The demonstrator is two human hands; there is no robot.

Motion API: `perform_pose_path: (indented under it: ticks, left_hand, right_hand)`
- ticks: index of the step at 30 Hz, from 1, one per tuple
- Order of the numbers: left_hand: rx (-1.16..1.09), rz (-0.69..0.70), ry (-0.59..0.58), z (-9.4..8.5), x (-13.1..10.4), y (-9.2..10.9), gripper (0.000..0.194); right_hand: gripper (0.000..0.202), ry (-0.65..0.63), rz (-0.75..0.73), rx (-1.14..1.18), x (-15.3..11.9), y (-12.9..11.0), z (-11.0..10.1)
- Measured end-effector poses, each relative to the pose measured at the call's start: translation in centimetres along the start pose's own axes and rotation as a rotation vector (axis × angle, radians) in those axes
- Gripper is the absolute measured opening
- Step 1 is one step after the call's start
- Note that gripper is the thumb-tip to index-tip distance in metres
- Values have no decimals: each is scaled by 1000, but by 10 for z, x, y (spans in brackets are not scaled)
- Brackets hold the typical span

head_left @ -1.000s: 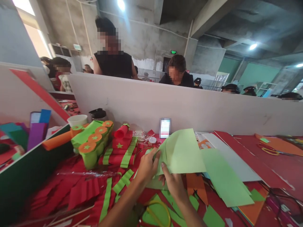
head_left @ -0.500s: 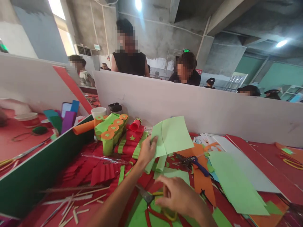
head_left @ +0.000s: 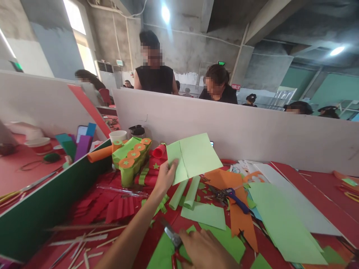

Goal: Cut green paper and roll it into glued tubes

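Note:
My left hand [head_left: 166,175] pinches a light green sheet of paper [head_left: 199,155] by its left side, raised above the table; a line, perhaps a fold or cut, runs down it. Lower down, my right hand [head_left: 206,248] is closed over the handles of a pair of scissors [head_left: 173,236], whose blades point up and left. Part of a red handle shows; my fingers hide the rest. Under the scissors lies bright green paper [head_left: 158,254]. Two pale green paper rolls [head_left: 192,192] and a smaller pale green piece [head_left: 204,215] rest between my hands.
A green and orange paper model [head_left: 130,157] stands back left, near folded red paper [head_left: 120,209] and thin sticks [head_left: 84,248]. To the right are a blue glue gun [head_left: 237,200], orange paper [head_left: 241,228] and green sheets [head_left: 280,220]. A white partition [head_left: 252,134] separates me from people opposite.
My left hand has shifted the green sheet slightly left. My right hand has come down from hovering with curled fingers onto the scissors' handles.

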State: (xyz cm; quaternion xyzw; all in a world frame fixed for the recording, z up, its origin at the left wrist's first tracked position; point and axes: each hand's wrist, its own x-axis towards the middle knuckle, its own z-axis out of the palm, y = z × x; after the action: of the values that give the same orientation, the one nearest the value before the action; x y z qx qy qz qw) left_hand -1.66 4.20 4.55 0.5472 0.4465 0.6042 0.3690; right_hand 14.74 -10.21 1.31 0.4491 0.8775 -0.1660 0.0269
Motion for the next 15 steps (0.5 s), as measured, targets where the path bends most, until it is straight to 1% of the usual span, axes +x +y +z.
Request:
perform_pose_path:
  ticks: [2,3,5,6,8,10,12,14,15]
  left_hand:
    - [0,9,3,0,0,4,32]
    - [2,18,3,0,-1,6,32]
    - [17,37,3,0,-1,8,33]
    - [26,47,0,1,-1,8,33]
    - [45,68,-6,2,-2,8,33]
    - [63,90,-5,2,-3,7,32]
    - [92,111,5,1,-4,6,32]
    - [136,125,20,0,-5,6,33]
    - [157,131,27,-1,-5,7,34]
  right_hand:
    - [38,-4,22,87,-12,5,-13]
    - [37,24,64,146,-20,9,-21]
    - [43,60,133,286,-35,19,-35]
    - [42,73,152,371,-41,24,-42]
    - [42,37,122,617,-49,34,-51]
    - [47,1,87,884,-51,40,-56]
    - [50,-5,82,1060,-49,43,-57]
    - [47,15,96,1108,-47,45,-55]
    - [43,45,104,1102,-46,46,-52]
